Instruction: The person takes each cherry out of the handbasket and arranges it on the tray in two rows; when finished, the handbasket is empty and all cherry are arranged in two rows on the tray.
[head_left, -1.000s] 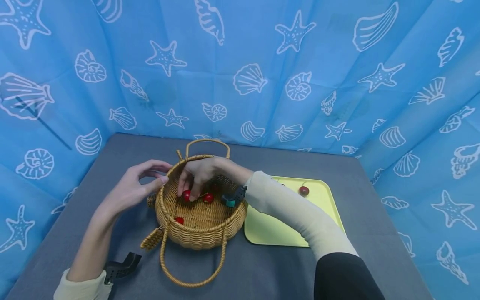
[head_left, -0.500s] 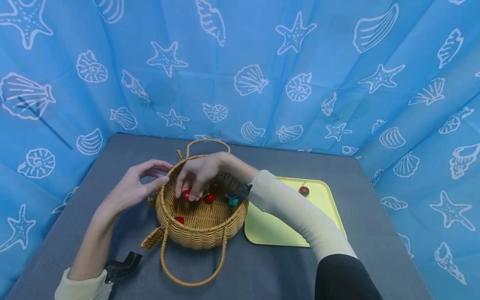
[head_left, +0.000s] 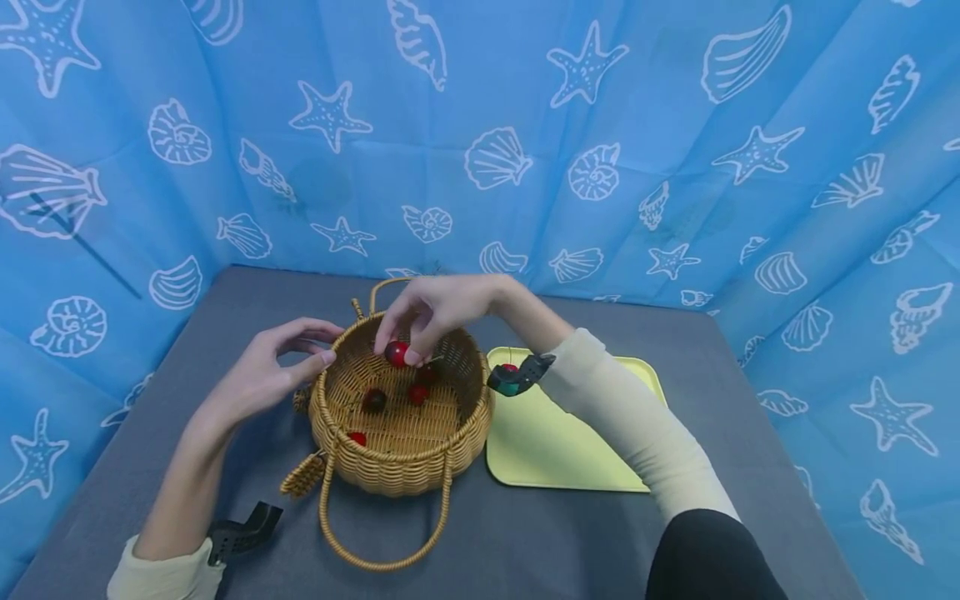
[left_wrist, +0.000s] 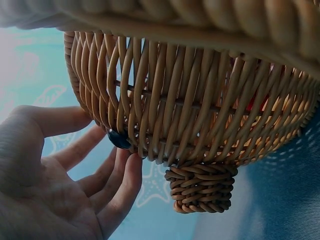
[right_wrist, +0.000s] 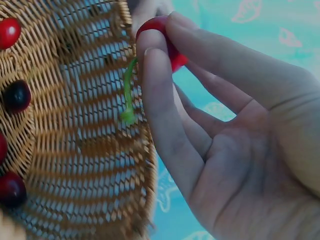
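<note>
My right hand [head_left: 450, 312] pinches a red cherry [head_left: 396, 354] between thumb and fingertips, over the wicker basket [head_left: 405, 482]. The cherry's green stem [right_wrist: 128, 95] hangs down in the right wrist view. Several cherries lie on the basket floor, among them a dark cherry [head_left: 374, 401], a red cherry [head_left: 417, 393] and another red cherry [head_left: 357, 437] near the front wall. My left hand [head_left: 266, 371] rests against the basket's left side, thumb at the rim in the head view. In the left wrist view its extended fingers touch the outer wall beside a black bead [left_wrist: 119, 139].
A yellow-green tray [head_left: 562, 454] lies right of the basket, partly under my right forearm. One cherry [head_left: 510, 367] on it shows beside the wrist strap [head_left: 521, 375]. A looped handle [head_left: 382, 567] lies in front of the basket. A blue shell-patterned curtain [head_left: 450, 125] hangs behind the table.
My right hand has risen and moved right and back from the basket floor with the pinched cherry. A dark cherry now shows below. My forearm covers the tray's far-right cherry. The left hand stays put.
</note>
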